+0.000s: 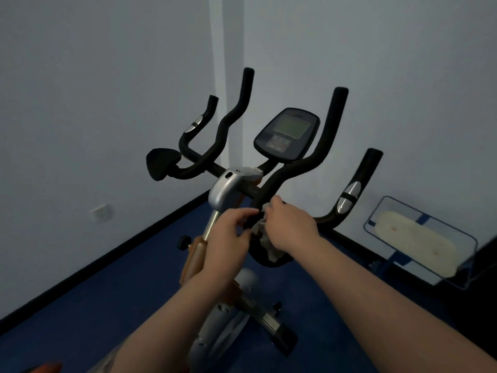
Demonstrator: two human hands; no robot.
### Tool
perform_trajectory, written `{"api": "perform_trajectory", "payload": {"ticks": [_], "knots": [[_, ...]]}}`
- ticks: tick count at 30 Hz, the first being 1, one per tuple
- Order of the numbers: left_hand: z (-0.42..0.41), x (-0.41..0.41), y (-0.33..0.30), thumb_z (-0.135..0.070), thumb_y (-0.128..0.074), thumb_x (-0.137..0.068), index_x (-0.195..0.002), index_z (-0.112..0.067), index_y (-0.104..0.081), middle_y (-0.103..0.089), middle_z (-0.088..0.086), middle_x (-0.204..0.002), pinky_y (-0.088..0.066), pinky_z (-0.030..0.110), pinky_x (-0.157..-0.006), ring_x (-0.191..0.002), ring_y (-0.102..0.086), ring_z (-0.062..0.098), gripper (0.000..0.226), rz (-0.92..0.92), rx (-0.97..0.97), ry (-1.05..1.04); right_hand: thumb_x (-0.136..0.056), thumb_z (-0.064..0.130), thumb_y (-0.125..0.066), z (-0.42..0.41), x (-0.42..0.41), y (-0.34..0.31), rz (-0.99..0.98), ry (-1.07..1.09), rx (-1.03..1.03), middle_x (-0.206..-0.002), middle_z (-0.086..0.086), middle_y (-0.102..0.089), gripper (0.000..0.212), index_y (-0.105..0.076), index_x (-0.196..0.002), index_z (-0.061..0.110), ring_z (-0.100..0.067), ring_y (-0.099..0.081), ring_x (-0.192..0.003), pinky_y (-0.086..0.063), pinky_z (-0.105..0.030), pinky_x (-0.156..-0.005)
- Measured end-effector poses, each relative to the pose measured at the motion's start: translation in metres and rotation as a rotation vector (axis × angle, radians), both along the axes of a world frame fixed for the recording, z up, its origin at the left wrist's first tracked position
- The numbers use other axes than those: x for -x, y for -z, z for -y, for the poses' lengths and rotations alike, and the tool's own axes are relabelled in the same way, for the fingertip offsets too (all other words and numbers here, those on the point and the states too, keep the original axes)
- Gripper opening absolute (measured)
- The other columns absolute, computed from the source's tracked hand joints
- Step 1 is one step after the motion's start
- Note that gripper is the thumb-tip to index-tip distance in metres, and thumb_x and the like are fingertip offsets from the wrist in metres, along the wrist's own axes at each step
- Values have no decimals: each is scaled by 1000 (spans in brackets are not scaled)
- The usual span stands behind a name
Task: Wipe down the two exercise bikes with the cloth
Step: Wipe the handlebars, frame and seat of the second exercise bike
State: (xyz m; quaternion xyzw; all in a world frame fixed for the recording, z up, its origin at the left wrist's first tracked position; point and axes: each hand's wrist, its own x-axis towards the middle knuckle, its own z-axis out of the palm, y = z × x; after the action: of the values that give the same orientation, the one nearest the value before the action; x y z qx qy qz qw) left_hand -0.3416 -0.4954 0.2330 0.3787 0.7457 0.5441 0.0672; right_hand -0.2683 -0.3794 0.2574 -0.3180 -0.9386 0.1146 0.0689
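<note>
An exercise bike (224,189) with a silver stem, black handlebars (320,146) and a display console (287,134) stands in the room's corner. My right hand (290,224) grips a grey cloth (265,238) wrapped round the near loop of the handlebar. My left hand (228,235) is just left of it, fingers curled, fingertips pinching the black bar beside the cloth. A second bike is not in view.
Blue floor (107,292) meets grey walls at a black skirting. A wall socket (100,212) is low on the left wall. A flat mop head with a pale pad (419,238) leans at the right wall. The bike's base foot (277,327) lies below my arms.
</note>
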Motion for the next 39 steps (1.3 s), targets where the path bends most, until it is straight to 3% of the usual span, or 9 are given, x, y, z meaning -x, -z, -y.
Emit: {"api": "perform_trajectory", "payload": {"ticks": [5, 8, 13, 18, 22, 26, 33, 36, 39], "knots": [[-6, 11, -4, -11, -62, -92, -115, -21, -68, -65, -11, -104, -49, 12, -80, -94, -59, -2, 26, -18, 20, 72, -103, 35, -27, 32, -39, 16, -235, 244, 119, -106, -3, -56, 22, -36, -118, 22, -16, -54, -77, -34, -29, -52], [-4, 15, 0, -11, -62, -92, -113, -19, -69, -66, -8, -101, -46, 8, -75, -90, -58, -5, 24, 13, -5, 121, -102, 38, -24, 44, -50, 21, -243, 338, 111, -98, 0, -57, 21, -33, -113, 22, -10, -48, -67, -32, -29, -49], [-4, 24, 2, -11, -63, -92, -113, -18, -70, -68, 4, -95, -46, 14, -62, -74, -59, 8, 23, 110, -20, 188, -104, 31, -29, 28, -19, 5, -218, 425, 222, -115, -7, -57, 28, -38, -125, 16, -24, -55, -91, -38, -34, -68], [-2, 33, 5, -13, -63, -92, -113, -24, -68, -67, 4, -93, -43, 12, -55, -64, -52, 6, 25, 150, -15, 283, -102, 29, -36, 75, -19, 36, -668, 633, 206, -135, 1, -46, 37, -34, -139, 25, -15, -51, -113, -50, -38, -87], [-1, 37, 7, -13, -63, -92, -114, -25, -68, -67, 0, -97, -50, 16, -72, -85, -62, 12, 26, 176, -28, 332, -101, 23, -42, 108, -3, 51, -1015, 749, 251, -132, 14, -35, 47, -27, -145, 28, -5, -41, -122, -43, -27, -100], [-2, 44, 9, -12, -64, -91, -113, -27, -67, -66, -5, -95, -44, 7, -68, -81, -59, 4, 27, 140, -55, 381, -101, 22, -41, 85, 5, 42, -931, 839, 149, -128, 8, -41, 39, -36, -140, 22, -9, -44, -117, -37, -21, -89], [-3, 48, 20, -12, -63, -92, -115, -28, -65, -63, -10, -94, -44, 6, -71, -85, -57, -2, 28, 62, -118, 439, -102, 36, -37, 97, -19, 48, -649, 727, 169, -136, 4, -46, 45, -26, -145, 27, -12, -50, -115, -49, -34, -90], [-6, 51, 23, -10, -63, -91, -116, -27, -65, -61, -9, -92, -44, 8, -71, -84, -57, 2, 30, 47, -144, 460, -98, 39, -47, 89, -41, 34, -514, 642, -25, -120, 5, -55, 34, -42, -129, 26, -12, -55, -103, -50, -33, -77], [-7, 51, 24, -10, -62, -92, -115, -30, -64, -62, -3, -93, -51, 22, -76, -85, -59, 9, 31, 96, -168, 492, -92, 28, -61, 68, -43, 13, -563, 514, -213, -112, 4, -52, 27, -56, -118, 23, -13, -50, -103, -47, -29, -76]]}}
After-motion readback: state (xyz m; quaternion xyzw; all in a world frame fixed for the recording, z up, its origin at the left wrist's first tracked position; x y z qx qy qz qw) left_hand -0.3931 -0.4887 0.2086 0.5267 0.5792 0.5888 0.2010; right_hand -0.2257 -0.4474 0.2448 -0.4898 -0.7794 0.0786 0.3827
